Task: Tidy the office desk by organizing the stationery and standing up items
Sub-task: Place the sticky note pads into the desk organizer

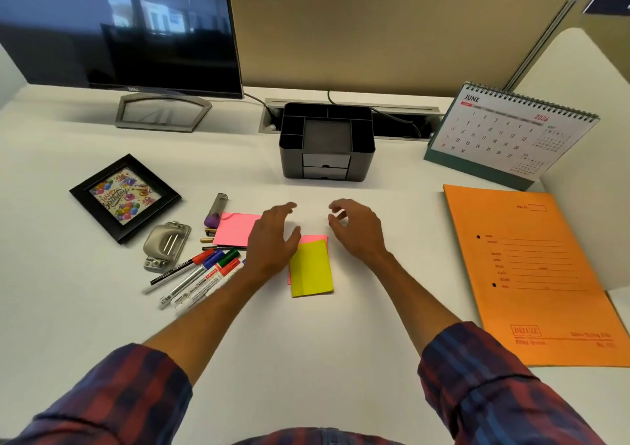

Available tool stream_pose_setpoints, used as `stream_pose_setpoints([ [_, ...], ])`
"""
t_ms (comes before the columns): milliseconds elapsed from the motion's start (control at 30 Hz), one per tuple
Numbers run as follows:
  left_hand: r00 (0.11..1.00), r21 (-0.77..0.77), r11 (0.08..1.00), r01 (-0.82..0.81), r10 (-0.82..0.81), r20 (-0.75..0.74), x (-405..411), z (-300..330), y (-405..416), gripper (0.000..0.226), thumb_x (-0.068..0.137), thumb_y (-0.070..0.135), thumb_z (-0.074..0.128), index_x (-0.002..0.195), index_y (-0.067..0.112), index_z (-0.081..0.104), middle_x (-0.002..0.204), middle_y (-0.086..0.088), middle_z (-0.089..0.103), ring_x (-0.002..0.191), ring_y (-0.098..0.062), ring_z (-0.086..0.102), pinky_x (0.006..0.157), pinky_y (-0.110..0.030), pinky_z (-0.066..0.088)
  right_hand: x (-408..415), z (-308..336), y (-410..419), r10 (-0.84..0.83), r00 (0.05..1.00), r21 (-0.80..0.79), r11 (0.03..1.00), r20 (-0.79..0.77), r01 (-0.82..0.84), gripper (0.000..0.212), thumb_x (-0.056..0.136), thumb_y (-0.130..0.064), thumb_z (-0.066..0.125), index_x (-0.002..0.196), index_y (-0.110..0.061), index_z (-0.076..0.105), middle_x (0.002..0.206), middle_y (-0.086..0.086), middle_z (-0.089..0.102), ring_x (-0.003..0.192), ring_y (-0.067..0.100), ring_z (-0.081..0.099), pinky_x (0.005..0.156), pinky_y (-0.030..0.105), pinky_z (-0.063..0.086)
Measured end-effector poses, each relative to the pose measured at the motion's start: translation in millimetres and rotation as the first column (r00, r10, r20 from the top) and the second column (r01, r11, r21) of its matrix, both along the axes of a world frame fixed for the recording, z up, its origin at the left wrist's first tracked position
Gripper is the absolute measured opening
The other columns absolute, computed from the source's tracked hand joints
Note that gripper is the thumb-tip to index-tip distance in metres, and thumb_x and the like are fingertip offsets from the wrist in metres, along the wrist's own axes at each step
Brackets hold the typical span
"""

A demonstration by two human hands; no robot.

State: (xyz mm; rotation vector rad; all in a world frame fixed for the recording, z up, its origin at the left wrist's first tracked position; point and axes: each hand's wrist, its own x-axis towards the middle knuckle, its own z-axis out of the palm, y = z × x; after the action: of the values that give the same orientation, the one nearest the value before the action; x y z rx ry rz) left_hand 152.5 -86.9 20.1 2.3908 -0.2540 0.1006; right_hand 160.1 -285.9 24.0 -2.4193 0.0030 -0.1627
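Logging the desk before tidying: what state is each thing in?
organizer: upright, compartments empty, drawers shut
photo frame: lying flat
calendar: standing, June
monitor: off
orange folder: closed, flat
markers: capped, scattered
left hand: open
right hand: open

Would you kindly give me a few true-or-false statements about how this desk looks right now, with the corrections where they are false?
1. The picture frame lies flat on the desk. True.
2. The left hand grips a marker. False: both hands hold nothing; the right hand hovers with loosely curled fingers.
3. The black organizer already holds the markers. False: its compartments look empty and the markers lie on the desk.
4. The desk calendar stands upright showing June. True.
5. The yellow sticky notes lie on top of a pink pad. True.
6. The orange file is left of the monitor. False: it lies at the right.
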Motion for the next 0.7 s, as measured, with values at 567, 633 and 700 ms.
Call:
stream_pose_setpoints([
  [567,0.978,0.325,0.939,0.11,-0.16,0.131,-93,-34,28,0.059,0.095,0.045,0.042,0.142,0.01,0.045,0.147,-0.009,0.045,0.139,-0.024,0.037,0.117,-0.043,0.022,-48,-2,16,0.332,0.918,-0.303,0.871,-0.214,-0.386,0.072,0.078,-0.066,0.059,0.136,-0.024,0.05,0.142,-0.002,0.045,0.13,0.017,0.04,0.108,0.039,0.027],
  [633,0.979,0.358,0.927,0.115,-0.166,0.115,-101,-35,30,0.061,0.096,0.047,0.04,0.143,0.009,0.044,0.148,-0.009,0.045,0.14,-0.024,0.036,0.117,-0.044,0.021,-48,0,16,0.322,0.913,-0.316,0.864,-0.249,-0.391,0.077,0.076,-0.066,0.064,0.138,-0.025,0.047,0.144,-0.003,0.042,0.131,0.017,0.039,0.109,0.04,0.027],
  [700,0.98,0.361,0.925,0.121,-0.168,0.102,-109,-36,30,0.063,0.096,0.049,0.039,0.145,0.009,0.042,0.15,-0.009,0.042,0.142,-0.023,0.033,0.118,-0.042,0.018,-47,4,16,0.305,0.915,-0.299,0.876,-0.264,-0.379,0.077,0.074,-0.065,0.067,0.137,-0.025,0.048,0.145,-0.003,0.041,0.132,0.017,0.038,0.11,0.04,0.026],
])
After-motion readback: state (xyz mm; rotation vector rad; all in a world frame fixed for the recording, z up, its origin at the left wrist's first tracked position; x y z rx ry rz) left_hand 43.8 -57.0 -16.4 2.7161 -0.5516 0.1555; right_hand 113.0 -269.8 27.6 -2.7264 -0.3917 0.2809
